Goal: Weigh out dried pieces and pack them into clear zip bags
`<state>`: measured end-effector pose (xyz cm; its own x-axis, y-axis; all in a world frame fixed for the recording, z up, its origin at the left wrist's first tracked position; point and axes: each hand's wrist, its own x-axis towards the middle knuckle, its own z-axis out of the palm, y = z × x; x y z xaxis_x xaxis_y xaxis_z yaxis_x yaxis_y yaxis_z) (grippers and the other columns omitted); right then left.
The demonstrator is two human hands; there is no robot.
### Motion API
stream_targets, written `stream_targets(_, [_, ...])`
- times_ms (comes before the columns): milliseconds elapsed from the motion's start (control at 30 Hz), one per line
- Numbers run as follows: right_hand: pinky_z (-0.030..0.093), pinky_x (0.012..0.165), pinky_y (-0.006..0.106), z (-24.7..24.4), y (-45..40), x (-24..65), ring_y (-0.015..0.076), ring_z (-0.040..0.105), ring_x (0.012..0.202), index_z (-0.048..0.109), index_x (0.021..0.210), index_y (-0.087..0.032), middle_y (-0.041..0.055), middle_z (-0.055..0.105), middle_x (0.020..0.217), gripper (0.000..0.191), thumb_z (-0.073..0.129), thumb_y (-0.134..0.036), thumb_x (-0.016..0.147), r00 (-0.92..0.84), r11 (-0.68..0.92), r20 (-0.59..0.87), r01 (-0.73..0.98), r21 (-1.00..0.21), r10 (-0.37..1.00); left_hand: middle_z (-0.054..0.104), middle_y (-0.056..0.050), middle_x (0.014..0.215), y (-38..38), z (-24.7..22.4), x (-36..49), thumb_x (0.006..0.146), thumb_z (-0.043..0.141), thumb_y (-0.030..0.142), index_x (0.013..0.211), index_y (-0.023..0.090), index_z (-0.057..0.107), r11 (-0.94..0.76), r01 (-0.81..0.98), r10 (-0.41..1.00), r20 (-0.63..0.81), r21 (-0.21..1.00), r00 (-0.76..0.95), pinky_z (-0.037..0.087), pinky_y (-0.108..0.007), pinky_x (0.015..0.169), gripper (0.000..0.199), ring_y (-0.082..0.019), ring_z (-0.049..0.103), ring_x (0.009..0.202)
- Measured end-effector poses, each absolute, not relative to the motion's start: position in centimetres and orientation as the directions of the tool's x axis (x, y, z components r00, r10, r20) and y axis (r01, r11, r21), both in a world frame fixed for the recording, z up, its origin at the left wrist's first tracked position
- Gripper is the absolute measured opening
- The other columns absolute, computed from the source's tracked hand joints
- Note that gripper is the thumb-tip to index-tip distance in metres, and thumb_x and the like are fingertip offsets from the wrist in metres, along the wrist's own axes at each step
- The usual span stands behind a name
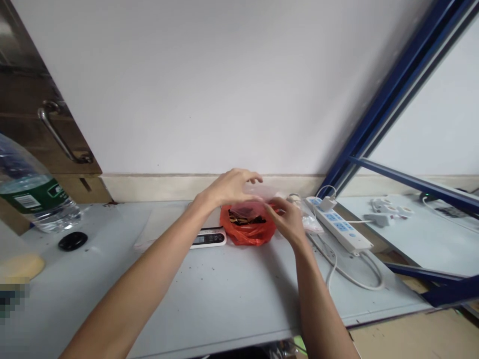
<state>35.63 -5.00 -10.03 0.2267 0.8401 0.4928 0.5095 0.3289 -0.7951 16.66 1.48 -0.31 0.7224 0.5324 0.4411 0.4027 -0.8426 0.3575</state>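
A red plastic bag (250, 234) stands open on the grey table, with dark brown pieces (245, 218) inside. Above it, a thin clear plastic bag (262, 192) is between my two hands. My left hand (234, 187) is at its left side, the fingers curved round toward the plastic. On the other side my right hand (287, 217) pinches the edge of the clear bag with thumb and fingers. Left of the red bag lies a white scale (209, 238) with a small display, partly hidden behind my left forearm.
A large water bottle (41, 197) and a black round lid (73, 241) are at the left. A white power strip (342, 229) with looping cables lies at the right, beside a blue metal frame (377, 104). Behind the table (224, 299) rises a white wall.
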Motion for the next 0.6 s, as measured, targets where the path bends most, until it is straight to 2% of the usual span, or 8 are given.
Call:
stream_targets(100, [0.055, 0.060, 0.036, -10.0, -5.0, 35.5, 0.0232, 0.067, 0.067, 0.070, 0.086, -0.022, 0.0069, 0.074, 0.077, 0.031, 0.067, -0.051, 0.074, 0.259, 0.342, 0.531, 0.527, -0.777, 0.807, 0.080, -0.004, 0.090, 1.5, -0.6, 16.5, 0.082, 0.067, 0.014, 0.088, 0.020, 0.078, -0.833, 0.408, 0.549, 0.470, 0.373, 0.691, 0.054, -0.031, 0.083, 0.013, -0.022, 0.073, 0.087])
stream_targets(167, [0.057, 0.066, 0.039, -9.8, -5.1, 35.4, 0.0252, 0.069, 0.076, 0.071, 0.098, -0.021, 0.0091, 0.077, 0.090, 0.042, 0.072, -0.052, 0.070, 0.286, 0.341, 0.544, 0.534, -0.774, 0.789, 0.079, -0.004, 0.084, 1.4, -0.3, 16.6, 0.082, 0.068, 0.014, 0.081, 0.019, 0.078, -0.824, 0.350, 0.560, 0.544, 0.446, 0.626, 0.054, -0.031, 0.083, 0.011, -0.020, 0.073, 0.084])
stream_targets(233, [0.058, 0.074, 0.042, -9.5, -5.3, 35.2, 0.0276, 0.071, 0.083, 0.072, 0.102, -0.020, 0.0100, 0.077, 0.096, 0.047, 0.077, -0.052, 0.067, 0.278, 0.334, 0.519, 0.510, -0.793, 0.808, 0.079, -0.004, 0.084, 1.1, 0.3, 16.5, 0.081, 0.072, 0.018, 0.079, 0.018, 0.078, -0.806, 0.260, 0.574, 0.596, 0.532, 0.561, 0.055, -0.030, 0.083, 0.006, -0.019, 0.073, 0.083])
stream_targets(300, [0.058, 0.076, 0.044, -9.2, -5.5, 35.0, 0.0290, 0.072, 0.084, 0.073, 0.095, -0.020, 0.0096, 0.078, 0.091, 0.045, 0.079, -0.052, 0.065, 0.252, 0.318, 0.448, 0.426, -0.847, 0.858, 0.079, -0.004, 0.082, 0.9, 0.7, 16.2, 0.079, 0.076, 0.023, 0.077, 0.018, 0.078, -0.770, 0.186, 0.608, 0.615, 0.610, 0.502, 0.056, -0.030, 0.082, 0.006, -0.019, 0.073, 0.082])
stream_targets(400, [0.059, 0.073, 0.043, -8.9, -5.7, 34.5, 0.0281, 0.073, 0.077, 0.072, 0.081, -0.020, 0.0080, 0.077, 0.081, 0.041, 0.081, -0.056, 0.063, 0.237, 0.302, 0.357, 0.239, -0.923, 0.903, 0.080, -0.006, 0.083, 0.8, 0.7, 14.9, 0.072, 0.083, 0.033, 0.076, 0.017, 0.079, -0.670, 0.088, 0.699, 0.586, 0.737, 0.410, 0.058, -0.033, 0.080, 0.018, -0.022, 0.074, 0.083])
stream_targets(500, [0.059, 0.069, 0.040, -8.9, -5.7, 33.8, 0.0239, 0.071, 0.070, 0.068, 0.077, -0.021, 0.0048, 0.075, 0.074, 0.046, 0.083, -0.061, 0.060, 0.264, 0.321, 0.332, 0.083, -0.943, 0.906, 0.080, -0.009, 0.083, 1.0, -0.4, 12.3, 0.065, 0.087, 0.043, 0.076, 0.016, 0.080, -0.520, 0.001, 0.795, 0.484, 0.854, 0.367, 0.059, -0.034, 0.075, 0.030, -0.023, 0.073, 0.081])
stream_targets(600, [0.057, 0.061, 0.035, -9.1, -5.5, 32.7, 0.0189, 0.065, 0.058, 0.066, 0.076, -0.022, 0.0006, 0.069, 0.062, 0.049, 0.083, -0.064, 0.059, 0.236, 0.305, 0.305, 0.037, -0.952, 0.923, 0.079, -0.010, 0.081, 1.1, -2.2, 8.6, 0.065, 0.086, 0.047, 0.073, 0.018, 0.080, -0.418, 0.043, 0.851, 0.374, 0.908, 0.368, 0.057, -0.031, 0.070, 0.031, -0.022, 0.072, 0.076])
